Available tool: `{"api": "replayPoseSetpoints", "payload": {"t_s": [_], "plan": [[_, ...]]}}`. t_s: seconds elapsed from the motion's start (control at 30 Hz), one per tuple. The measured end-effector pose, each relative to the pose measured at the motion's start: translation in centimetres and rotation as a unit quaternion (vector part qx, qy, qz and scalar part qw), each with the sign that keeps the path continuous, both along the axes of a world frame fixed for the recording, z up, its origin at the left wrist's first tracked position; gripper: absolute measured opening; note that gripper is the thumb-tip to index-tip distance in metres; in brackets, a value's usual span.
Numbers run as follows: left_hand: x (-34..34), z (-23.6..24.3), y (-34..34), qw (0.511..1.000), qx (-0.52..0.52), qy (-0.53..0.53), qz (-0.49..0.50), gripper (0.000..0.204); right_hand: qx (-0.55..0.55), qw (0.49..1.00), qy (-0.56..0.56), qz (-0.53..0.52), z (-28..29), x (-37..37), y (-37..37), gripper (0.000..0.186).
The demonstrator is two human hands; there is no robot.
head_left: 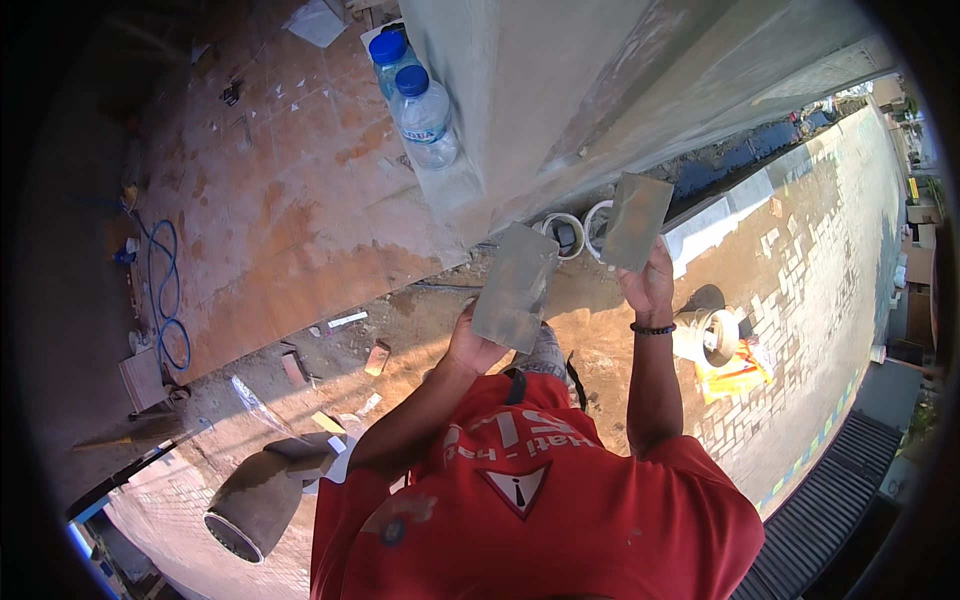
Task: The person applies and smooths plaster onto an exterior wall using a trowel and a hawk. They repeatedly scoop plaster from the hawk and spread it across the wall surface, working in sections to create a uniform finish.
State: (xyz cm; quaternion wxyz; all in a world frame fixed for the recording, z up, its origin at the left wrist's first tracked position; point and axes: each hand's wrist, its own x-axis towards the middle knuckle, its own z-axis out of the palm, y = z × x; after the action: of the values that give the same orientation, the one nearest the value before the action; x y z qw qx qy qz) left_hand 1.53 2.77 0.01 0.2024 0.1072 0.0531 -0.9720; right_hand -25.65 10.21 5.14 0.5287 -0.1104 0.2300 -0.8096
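Note:
My left hand (472, 340) grips a grey rectangular plate (515, 285) by its lower part, near the middle of the view. My right hand (648, 280) is closed on a second grey plate (637, 220), held a little higher and to the right. Both plates show faint mottled patches, and they are apart. Behind the left plate two white rings (563, 240) lie near the wall's foot. Two plastic bottles with blue caps (428, 135) stand on a ledge by the grey wall (590, 70), above my left hand.
A tiled floor (270, 200) with a blue hose (170, 300) is at left. Below are dirt with rubble and a dark cylindrical container (245, 500). At right are a bucket (718, 338) on orange sacking, a drainage trench (730, 155), paving and a ridged dark grate (830, 480).

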Motion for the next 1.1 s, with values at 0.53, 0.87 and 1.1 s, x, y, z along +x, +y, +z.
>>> {"api": "replayPoseSetpoints", "payload": {"t_s": [0.53,0.87,1.1], "plan": [[-7.3,7.0,1.2,0.998,-0.058,0.02,-0.005,0.045,0.076,0.9,0.427,-0.039,7.3,1.7,2.6,0.045],[-8.7,7.7,1.5,0.996,-0.082,-0.004,0.029,0.043,0.17,0.721,0.671,0.038,3.8,-0.5,7.3,0.035],[-8.5,7.9,1.3,0.998,-0.054,0.0,0.041,0.042,0.257,0.917,0.299,0.061,4.4,-3.4,10.2,0.033]]}}
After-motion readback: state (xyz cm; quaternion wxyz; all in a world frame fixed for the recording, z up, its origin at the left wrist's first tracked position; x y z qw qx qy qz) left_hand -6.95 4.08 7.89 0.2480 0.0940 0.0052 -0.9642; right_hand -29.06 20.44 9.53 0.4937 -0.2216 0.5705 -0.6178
